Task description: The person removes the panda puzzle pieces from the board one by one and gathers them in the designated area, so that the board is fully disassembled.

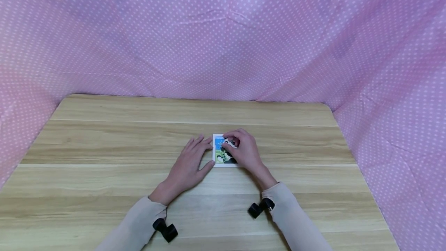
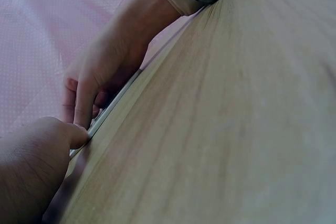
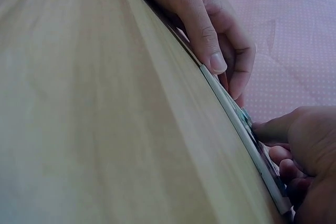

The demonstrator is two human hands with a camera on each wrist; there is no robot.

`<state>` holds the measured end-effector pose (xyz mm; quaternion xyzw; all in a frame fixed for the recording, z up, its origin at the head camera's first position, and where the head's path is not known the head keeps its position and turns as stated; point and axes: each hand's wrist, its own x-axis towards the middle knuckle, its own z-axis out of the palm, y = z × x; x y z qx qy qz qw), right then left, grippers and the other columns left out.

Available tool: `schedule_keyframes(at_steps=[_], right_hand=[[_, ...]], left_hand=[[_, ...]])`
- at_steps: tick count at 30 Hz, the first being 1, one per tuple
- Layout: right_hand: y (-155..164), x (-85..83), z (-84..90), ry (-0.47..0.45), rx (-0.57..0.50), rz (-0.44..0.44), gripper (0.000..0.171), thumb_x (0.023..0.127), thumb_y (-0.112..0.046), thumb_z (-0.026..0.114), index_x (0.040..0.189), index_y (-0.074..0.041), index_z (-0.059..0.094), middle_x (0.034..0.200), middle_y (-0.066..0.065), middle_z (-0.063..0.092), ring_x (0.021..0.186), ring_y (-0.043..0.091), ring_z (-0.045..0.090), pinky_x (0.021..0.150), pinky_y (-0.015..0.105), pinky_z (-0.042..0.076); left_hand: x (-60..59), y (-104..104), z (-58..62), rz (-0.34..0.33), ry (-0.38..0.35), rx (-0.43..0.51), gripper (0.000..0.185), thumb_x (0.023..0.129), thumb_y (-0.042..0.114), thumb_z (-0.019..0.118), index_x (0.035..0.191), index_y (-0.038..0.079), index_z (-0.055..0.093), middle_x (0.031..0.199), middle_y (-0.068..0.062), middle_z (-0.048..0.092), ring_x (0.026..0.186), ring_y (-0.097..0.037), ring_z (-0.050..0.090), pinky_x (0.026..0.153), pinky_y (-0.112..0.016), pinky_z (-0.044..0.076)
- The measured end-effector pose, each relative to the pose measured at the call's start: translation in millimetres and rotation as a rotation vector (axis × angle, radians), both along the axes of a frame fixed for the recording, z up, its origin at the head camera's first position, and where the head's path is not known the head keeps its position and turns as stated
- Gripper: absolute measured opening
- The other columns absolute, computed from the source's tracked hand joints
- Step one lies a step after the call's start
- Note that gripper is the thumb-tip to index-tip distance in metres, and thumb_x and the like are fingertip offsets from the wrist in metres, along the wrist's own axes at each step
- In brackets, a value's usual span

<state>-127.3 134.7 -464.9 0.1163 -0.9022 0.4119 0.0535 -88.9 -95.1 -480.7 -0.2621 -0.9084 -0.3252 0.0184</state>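
Head view: a small flat rectangular puzzle board [image 1: 218,150], glossy w/ cartoon panda print & white rim, is laid on the wood-grain table [image 1: 104,146], centre. Left hand [image 1: 189,164] is rested flat beside its left edge, fingers straight, tips touching the rim. Right hand [image 1: 244,150] is curled over the board, a piece pinched betw. thumb & fingers

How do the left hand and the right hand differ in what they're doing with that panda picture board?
The left hand lies flat with straight fingers against the left edge of the picture board; the right hand rests on top, covering much of it. The left hand's fingers are straight, the right hand's fingers curl, pressing a piece onto the board. Both touch the board on the wooden table, and both wear beige sleeves.
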Motion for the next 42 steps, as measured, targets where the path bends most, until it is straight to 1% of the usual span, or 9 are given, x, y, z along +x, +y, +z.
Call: schedule_keyframes(at_steps=[7,17,25,29,34,39,42], right_hand=[[0,-0.2,-0.2,-0.017,-0.013,-0.007,0.026,0.091,-0.01,0.093,0.115,-0.005,0.084,0.094,0.005,0.067,0.077,0.015,0.055,0.069,0.024,0.044],[2,-0.2,-3.3,-0.022,-0.094,-0.028,0.026,0.09,-0.006,0.093,0.114,-0.004,0.084,0.093,0.005,0.069,0.077,0.015,0.058,0.068,0.022,0.046],[3,-1.0,-1.0,-0.041,-0.122,-0.043,0.025,0.09,-0.005,0.093,0.113,-0.004,0.084,0.095,0.006,0.071,0.078,0.015,0.059,0.068,0.02,0.048],[4,-0.9,0.9,-0.052,-0.141,-0.052,0.024,0.091,-0.005,0.092,0.113,-0.005,0.084,0.096,0.007,0.071,0.079,0.014,0.06,0.067,0.019,0.047],[6,0.0,2.2,-0.055,-0.136,-0.053,0.022,0.093,-0.007,0.091,0.113,-0.006,0.084,0.096,0.006,0.071,0.079,0.014,0.06,0.067,0.019,0.046],[6,0.4,2.1,-0.056,-0.134,-0.053,0.021,0.093,-0.009,0.091,0.113,-0.006,0.084,0.095,0.005,0.071,0.079,0.013,0.06,0.067,0.02,0.046],[5,0.3,2.0,-0.068,-0.147,-0.06,0.021,0.093,-0.008,0.091,0.112,-0.005,0.083,0.095,0.004,0.071,0.079,0.013,0.06,0.066,0.02,0.047]], left_hand=[[-0.5,-1,0.1,0.001,-0.015,-0.004,0.043,0.108,0.034,0.07,0.141,0.007,0.065,0.171,-0.011,0.051,0.165,-0.037,0.034,0.14,-0.051,0.014],[-0.6,-1,1.6,-0.001,-0.037,-0.008,0.044,0.11,0.035,0.068,0.142,0.006,0.065,0.171,-0.01,0.05,0.166,-0.035,0.032,0.141,-0.049,0.013],[-0.3,0,1.9,0.002,-0.02,-0.001,0.043,0.109,0.034,0.068,0.142,0.006,0.065,0.17,-0.01,0.051,0.166,-0.036,0.033,0.14,-0.05,0.014],[-0.6,1,3.2,-0.012,-0.008,0.0,0.044,0.108,0.034,0.07,0.142,0.006,0.065,0.17,-0.011,0.051,0.165,-0.038,0.034,0.14,-0.053,0.016],[-2.3,-1,3.3,-0.032,-0.004,-0.026,0.05,0.104,0.037,0.075,0.143,0.007,0.065,0.171,-0.011,0.05,0.165,-0.038,0.035,0.14,-0.053,0.017],[-4.8,-6,4.1,-0.049,-0.013,-0.084,0.054,0.105,0.042,0.073,0.146,0.008,0.064,0.174,-0.009,0.046,0.166,-0.036,0.033,0.139,-0.053,0.018],[-6.7,-11,4.6,-0.059,0.004,-0.111,0.056,0.106,0.045,0.073,0.148,0.009,0.064,0.176,-0.007,0.043,0.166,-0.035,0.034,0.138,-0.055,0.022]])
